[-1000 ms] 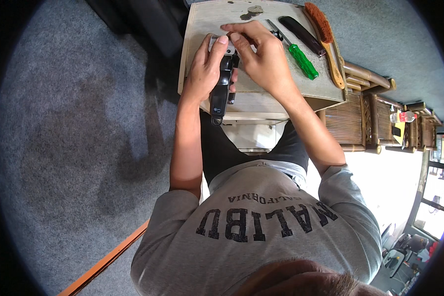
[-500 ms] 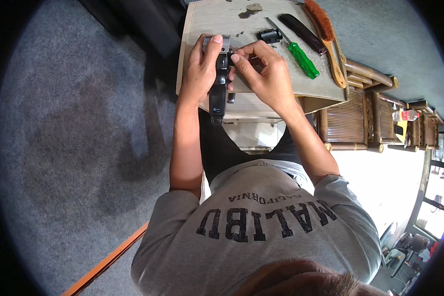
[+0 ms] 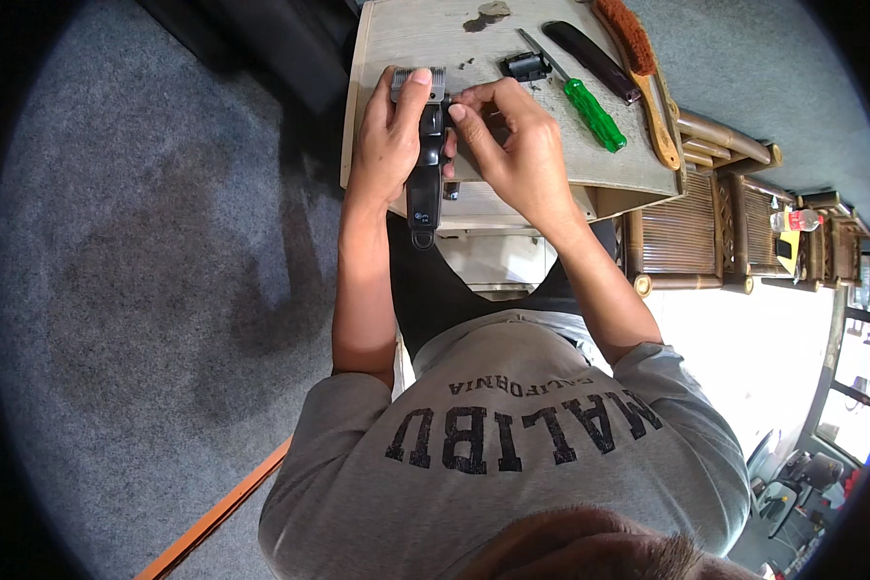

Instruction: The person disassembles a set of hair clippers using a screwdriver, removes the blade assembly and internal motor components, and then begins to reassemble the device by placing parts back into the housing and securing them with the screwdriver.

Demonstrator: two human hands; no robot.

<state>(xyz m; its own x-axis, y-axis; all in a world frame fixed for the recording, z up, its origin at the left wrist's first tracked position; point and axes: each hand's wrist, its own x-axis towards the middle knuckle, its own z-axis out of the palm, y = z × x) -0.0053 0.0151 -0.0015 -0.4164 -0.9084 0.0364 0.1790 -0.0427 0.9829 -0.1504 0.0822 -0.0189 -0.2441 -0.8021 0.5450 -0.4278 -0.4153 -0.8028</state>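
Observation:
A black hair clipper [image 3: 425, 188] lies upright along my left hand [image 3: 389, 150], its toothed metal blade pointing away from me. My left fingers wrap round the body, and the thumb presses on the blade. At the clipper's right side, just below the blade, my right hand [image 3: 527, 135] pinches with thumb and forefinger; the small part between them is mostly hidden. To the right, on the wooden tabletop [image 3: 406, 39], are a small black plastic part [image 3: 526, 67], a screwdriver with a green handle [image 3: 594, 116] and a long dark curved casing [image 3: 590, 60].
A wooden-handled brush with reddish bristles [image 3: 632, 43] lies along the table's right edge. Tiny dark bits and a stain [image 3: 478, 23] mark the top. Bamboo furniture [image 3: 681, 227] stands to the right, holding a bottle [image 3: 793, 221]. Grey carpet [image 3: 145, 290] spreads at left.
Both hands keep nearly the same grip on the clipper. The table and things on it sit slightly further left and higher in the view.

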